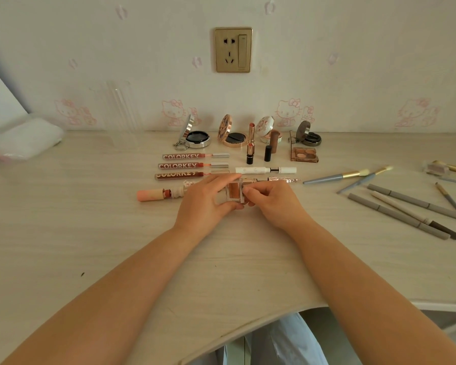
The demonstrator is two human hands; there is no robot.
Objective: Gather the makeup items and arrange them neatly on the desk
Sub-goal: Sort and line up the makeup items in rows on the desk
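Observation:
A small clear square case with brown powder (234, 192) is held just above the desk (90, 233) at its middle. My left hand (208, 198) grips its left side, and my right hand (269, 200) pinches its right edge. Behind my hands, makeup lies in rows: three Colorkey lip gloss tubes (184, 165), a white mascara (265, 170), a pink tube (156, 194), two upright lipsticks (250, 147), several open compacts (196, 135) and a small eyeshadow palette (304, 154). A rose-gold item (284, 179) lies partly hidden behind my right hand.
Loose brushes (348, 175) and grey pencils (406, 212) lie scattered on the right. More brushes (448, 168) sit at the far right edge. A clear acrylic holder (121, 109) and a white packet (24, 139) stand at the back left. A wall socket (233, 50) is above.

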